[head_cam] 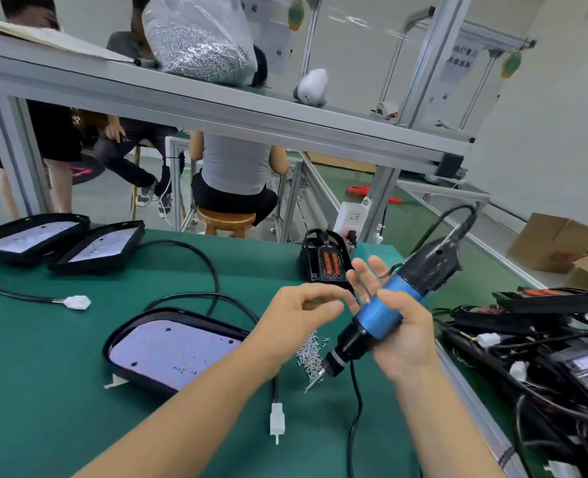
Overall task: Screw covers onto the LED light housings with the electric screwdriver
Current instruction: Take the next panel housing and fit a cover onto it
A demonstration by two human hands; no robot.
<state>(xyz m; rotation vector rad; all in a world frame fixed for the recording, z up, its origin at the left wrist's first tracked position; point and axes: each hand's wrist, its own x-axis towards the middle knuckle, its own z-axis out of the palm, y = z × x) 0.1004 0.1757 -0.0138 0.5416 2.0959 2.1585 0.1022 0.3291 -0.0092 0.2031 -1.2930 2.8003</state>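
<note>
My right hand [404,334] grips the blue and black electric screwdriver [385,312], its bit tilted down to the left above a heap of loose screws [311,353]. My left hand [301,313] hovers just left of the tool, its curled fingertips close together; whether they pinch a screw I cannot tell. A small screw seems to lie on my right fingers. An LED housing [172,350] with its light panel facing up lies on the green mat, left of my left hand. Another housing [323,262] with orange parts stands behind my hands.
Two more LED housings [30,236] [103,244] lie at the far left. A stack of housings and cables [544,343] fills the right side. White connectors [77,301] [277,417] lie on the mat. A shelf above carries a bag of screws [199,43]. People sit beyond the bench.
</note>
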